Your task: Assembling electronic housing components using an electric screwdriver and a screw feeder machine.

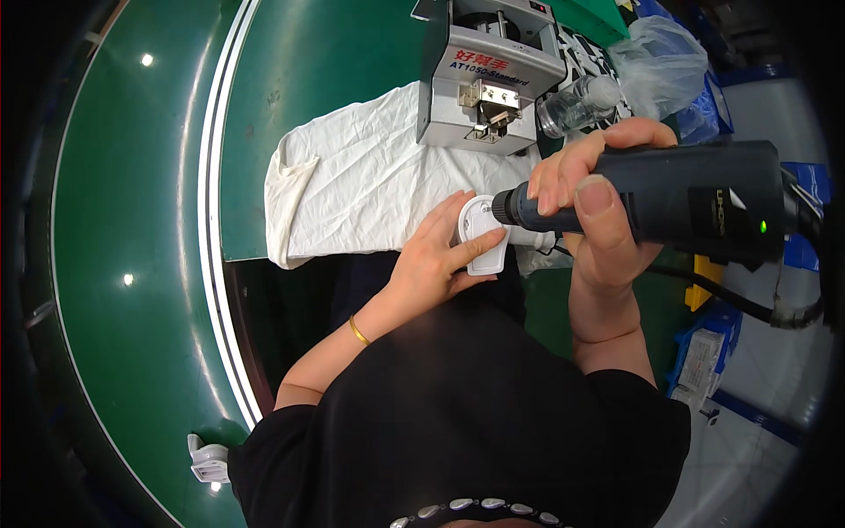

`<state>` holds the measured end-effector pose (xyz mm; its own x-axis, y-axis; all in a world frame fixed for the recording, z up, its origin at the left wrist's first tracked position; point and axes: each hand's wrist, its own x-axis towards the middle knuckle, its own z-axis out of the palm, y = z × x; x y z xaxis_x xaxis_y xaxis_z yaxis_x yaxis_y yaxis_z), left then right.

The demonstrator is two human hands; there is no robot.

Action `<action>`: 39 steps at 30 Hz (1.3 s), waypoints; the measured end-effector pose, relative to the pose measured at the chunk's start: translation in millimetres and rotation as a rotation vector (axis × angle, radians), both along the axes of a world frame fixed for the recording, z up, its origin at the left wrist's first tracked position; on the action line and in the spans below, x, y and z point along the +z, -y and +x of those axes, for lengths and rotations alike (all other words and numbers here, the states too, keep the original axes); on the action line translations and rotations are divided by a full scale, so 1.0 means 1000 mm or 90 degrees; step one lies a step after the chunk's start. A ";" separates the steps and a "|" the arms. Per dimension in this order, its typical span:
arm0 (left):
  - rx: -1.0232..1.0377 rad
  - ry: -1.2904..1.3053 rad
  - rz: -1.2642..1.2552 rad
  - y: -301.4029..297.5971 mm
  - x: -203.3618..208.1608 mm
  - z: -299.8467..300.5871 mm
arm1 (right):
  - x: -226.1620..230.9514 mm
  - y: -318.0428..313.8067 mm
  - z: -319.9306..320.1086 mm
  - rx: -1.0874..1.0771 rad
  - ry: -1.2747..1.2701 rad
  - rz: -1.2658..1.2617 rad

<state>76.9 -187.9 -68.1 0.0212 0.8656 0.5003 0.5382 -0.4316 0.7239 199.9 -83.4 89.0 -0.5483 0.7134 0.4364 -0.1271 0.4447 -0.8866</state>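
My left hand [435, 252] grips a small white plastic part [486, 255], rounded at its far end and narrower toward me, with the thumb lying across it. Wrapped round a dark electric screwdriver [678, 194] is my right hand [607, 198]. The tool lies almost level, its nose pointing left and meeting the white part near its round end. Its tip, and any screw under it, cannot be made out. A green light glows near the tool's rear, where a cable leaves it. Below both hands spreads a white cloth [361, 180] on the green table.
A grey screw-feeder machine [480, 88] stands on the cloth's far edge. Right of it are a clear plastic jar [576, 104], dark parts and a clear bag [660, 57]. The tool's black cable [722, 295] loops at right. Another white part [209, 459] sits at lower left.
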 end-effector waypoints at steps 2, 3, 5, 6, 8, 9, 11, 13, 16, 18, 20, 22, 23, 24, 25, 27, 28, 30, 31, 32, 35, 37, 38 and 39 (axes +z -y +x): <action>0.002 0.002 0.007 -0.001 0.000 0.000 | 0.000 -0.001 0.001 0.025 0.018 0.034; 0.002 0.003 0.006 -0.001 0.000 0.000 | -0.001 0.000 0.000 0.026 0.020 0.034; 0.003 0.005 0.010 -0.001 0.000 0.000 | -0.001 0.002 -0.002 0.032 -0.018 -0.014; 0.003 0.006 0.010 -0.002 0.000 0.000 | -0.001 0.002 -0.002 0.032 -0.017 -0.014; 0.007 -0.004 0.005 -0.001 0.001 0.000 | -0.002 0.002 -0.003 0.027 -0.015 -0.029; 0.008 -0.004 0.005 -0.001 0.002 -0.001 | -0.002 0.002 -0.004 0.028 -0.015 -0.029; 0.011 0.000 0.000 0.000 0.002 -0.001 | -0.004 0.003 -0.007 0.027 -0.004 -0.022; 0.013 -0.002 0.005 0.001 0.002 -0.001 | -0.008 0.002 -0.004 0.034 0.011 0.006; 0.008 -0.001 0.008 0.001 0.005 0.000 | -0.011 0.000 -0.003 0.039 0.028 0.057; 0.007 -0.004 0.006 0.002 0.004 0.000 | -0.012 -0.003 -0.004 0.042 0.025 0.079; 0.005 -0.016 -0.003 0.002 0.003 0.002 | -0.012 -0.009 -0.002 0.072 -0.005 0.026; 0.048 -0.075 0.003 0.008 0.010 0.006 | -0.014 -0.018 0.006 0.078 -0.031 0.032; 0.092 -0.128 0.008 0.010 0.015 0.007 | -0.014 -0.022 0.011 0.076 -0.108 -0.038; 0.093 -0.132 0.012 0.010 0.016 0.006 | -0.013 -0.026 0.018 0.074 -0.184 -0.108; 0.032 -0.214 0.042 0.011 0.017 0.002 | -0.012 -0.031 0.030 0.038 -0.195 -0.138; -0.066 -0.275 0.011 0.012 0.031 -0.003 | -0.013 -0.047 0.058 -0.043 -0.240 -0.206; -0.068 -0.279 0.013 0.012 0.040 -0.009 | -0.015 -0.057 0.072 -0.077 -0.261 -0.243; -0.072 -0.330 -0.063 0.013 0.055 -0.023 | -0.014 -0.073 0.096 -0.174 -0.211 -0.309; -0.058 -0.335 -0.058 0.012 0.058 -0.030 | -0.016 -0.083 0.107 -0.232 -0.171 -0.328; -0.048 -0.338 -0.047 0.010 0.060 -0.035 | -0.023 -0.095 0.121 -0.240 -0.178 -0.322; 0.047 -0.238 -0.103 0.014 0.051 -0.054 | -0.062 -0.134 0.159 -0.356 -0.052 -0.375; 0.138 -0.135 -0.130 0.018 0.045 -0.069 | -0.090 -0.156 0.180 -0.424 0.015 -0.407; 0.184 -0.102 -0.117 0.023 0.040 -0.080 | -0.106 -0.169 0.195 -0.427 0.005 -0.404; 0.239 -0.002 -0.103 0.026 0.036 -0.093 | -0.123 -0.182 0.211 -0.448 0.019 -0.399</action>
<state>-15.9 -213.9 -32.2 -0.3095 0.8812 0.3574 0.6394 -0.0854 0.7641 410.8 98.8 -34.5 0.0925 0.9848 -0.1471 0.0157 -0.1492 -0.9887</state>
